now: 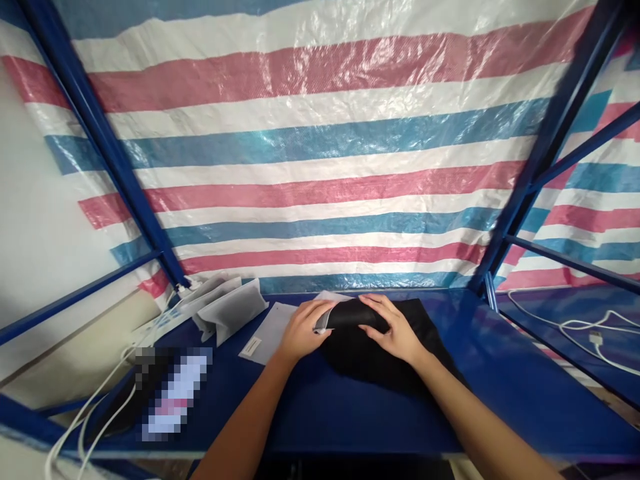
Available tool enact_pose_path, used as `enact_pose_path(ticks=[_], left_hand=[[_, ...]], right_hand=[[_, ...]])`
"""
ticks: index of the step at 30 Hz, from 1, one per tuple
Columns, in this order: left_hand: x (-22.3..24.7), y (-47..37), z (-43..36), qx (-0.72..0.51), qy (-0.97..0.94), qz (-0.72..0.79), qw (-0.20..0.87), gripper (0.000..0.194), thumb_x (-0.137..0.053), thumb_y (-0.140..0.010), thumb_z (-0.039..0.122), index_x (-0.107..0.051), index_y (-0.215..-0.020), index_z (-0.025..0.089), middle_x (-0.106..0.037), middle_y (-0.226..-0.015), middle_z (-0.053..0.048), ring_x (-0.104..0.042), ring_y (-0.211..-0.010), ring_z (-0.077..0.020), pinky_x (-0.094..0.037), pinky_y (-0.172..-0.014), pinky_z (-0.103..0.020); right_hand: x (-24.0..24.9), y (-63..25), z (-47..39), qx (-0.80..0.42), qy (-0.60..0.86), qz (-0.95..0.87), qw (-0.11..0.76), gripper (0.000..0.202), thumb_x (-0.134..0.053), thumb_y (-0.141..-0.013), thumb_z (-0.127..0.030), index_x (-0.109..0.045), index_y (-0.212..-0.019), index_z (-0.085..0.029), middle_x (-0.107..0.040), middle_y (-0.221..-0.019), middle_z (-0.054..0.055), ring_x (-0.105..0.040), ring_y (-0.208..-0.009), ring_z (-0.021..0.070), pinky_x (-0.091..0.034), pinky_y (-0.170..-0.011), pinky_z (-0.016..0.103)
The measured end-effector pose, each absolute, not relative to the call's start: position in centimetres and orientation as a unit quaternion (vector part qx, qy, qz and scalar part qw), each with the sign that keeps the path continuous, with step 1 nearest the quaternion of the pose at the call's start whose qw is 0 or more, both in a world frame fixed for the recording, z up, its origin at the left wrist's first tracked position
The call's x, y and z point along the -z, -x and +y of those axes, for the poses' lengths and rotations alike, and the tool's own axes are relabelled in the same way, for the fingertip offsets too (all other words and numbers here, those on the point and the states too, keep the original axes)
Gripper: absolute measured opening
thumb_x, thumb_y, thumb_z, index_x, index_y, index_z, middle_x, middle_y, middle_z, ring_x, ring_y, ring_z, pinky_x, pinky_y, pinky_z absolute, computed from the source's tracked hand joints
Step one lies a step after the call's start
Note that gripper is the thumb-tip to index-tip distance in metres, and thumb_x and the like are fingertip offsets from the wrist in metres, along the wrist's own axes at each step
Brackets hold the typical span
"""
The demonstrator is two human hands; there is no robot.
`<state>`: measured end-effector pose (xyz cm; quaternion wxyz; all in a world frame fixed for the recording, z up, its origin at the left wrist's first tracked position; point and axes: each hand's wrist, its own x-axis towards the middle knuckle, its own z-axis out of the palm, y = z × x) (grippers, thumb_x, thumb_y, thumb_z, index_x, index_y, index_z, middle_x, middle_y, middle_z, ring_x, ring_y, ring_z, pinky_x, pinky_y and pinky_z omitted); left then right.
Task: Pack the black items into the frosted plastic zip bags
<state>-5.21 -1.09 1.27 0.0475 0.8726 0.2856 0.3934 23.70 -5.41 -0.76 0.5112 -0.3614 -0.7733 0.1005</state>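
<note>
My left hand (306,330) closes on the left end of a rolled or folded black cloth bundle (345,315), where a pale translucent edge shows between thumb and fingers. Around the bundle's right part my right hand (393,327) is curled, thumb below and fingers above. Under and beside it, a loose black cloth (370,363) spreads over the blue tabletop (320,420). A frosted plastic bag (273,327) with a small white label (251,347) lies flat left of my left hand. Whether the bundle sits inside a bag, I cannot tell.
More frosted bags (233,307) stand at the back left, near a white power strip (165,320) with cables. A blurred-out object (177,393) lies at the front left. Blue metal posts (530,173) frame a striped tarp (320,147). White cable (575,327) lies at right.
</note>
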Motion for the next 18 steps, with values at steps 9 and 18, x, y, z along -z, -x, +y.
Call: enact_pose_path(ticks=[9,18], left_hand=[[-1.0,3.5,-3.5,-0.413,-0.866,0.259,0.110,0.058,-0.077,-0.095,0.025,-0.059,-0.150,0.034,-0.070,-0.143,-0.006,-0.066,-0.134,-0.0267,-0.053,-0.118,-0.044],[-0.1,3.3,-4.9,-0.413,-0.870,0.249,0.100,0.053,-0.077,-0.094,0.024,-0.065,-0.145,0.031,-0.072,-0.142,-0.007,-0.068,-0.132,-0.0276,-0.055,-0.117,-0.046]], right_hand=[[2.2,-22.8,-4.8,-0.070,0.368,-0.758,0.534,0.020,-0.078,-0.094,-0.026,-0.073,-0.113,-0.027,-0.075,-0.102,0.007,-0.072,-0.097,0.0292,-0.062,-0.086,0.045],[2.6,-21.9,-5.2,0.047,0.387,-0.792,0.470,0.029,-0.075,-0.089,-0.014,-0.073,-0.115,-0.025,-0.073,-0.130,0.015,-0.061,-0.135,0.0404,-0.051,-0.110,0.065]])
